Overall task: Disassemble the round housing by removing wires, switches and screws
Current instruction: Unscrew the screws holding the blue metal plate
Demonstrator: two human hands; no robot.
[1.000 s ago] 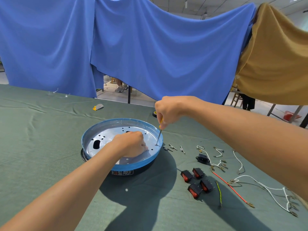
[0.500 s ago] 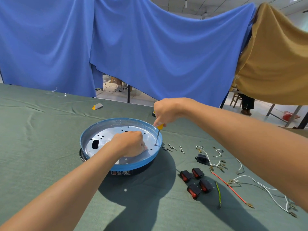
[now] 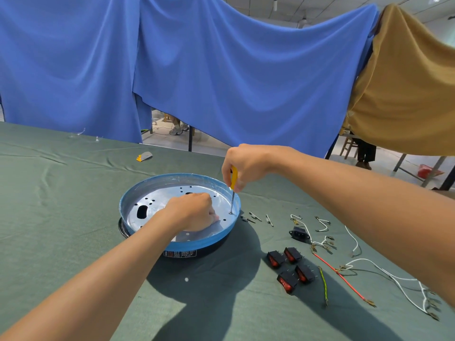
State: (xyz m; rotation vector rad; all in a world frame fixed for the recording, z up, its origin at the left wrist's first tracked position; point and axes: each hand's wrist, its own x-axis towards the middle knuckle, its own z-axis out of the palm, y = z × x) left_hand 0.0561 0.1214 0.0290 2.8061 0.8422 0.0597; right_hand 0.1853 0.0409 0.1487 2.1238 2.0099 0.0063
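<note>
Screwdriver [image 3: 233, 179] handle more exposed in right hand [image 3: 246, 166]; housing [image 3: 147, 190] unmoved.

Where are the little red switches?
In the head view, the four red switches lie on the green cloth, right of the round housing and just left of the red wire.

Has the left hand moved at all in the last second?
No. The left hand stays fisted on the floor of the round housing, at the same gap from its oblong black hole; the right hand grips the screwdriver.
</note>
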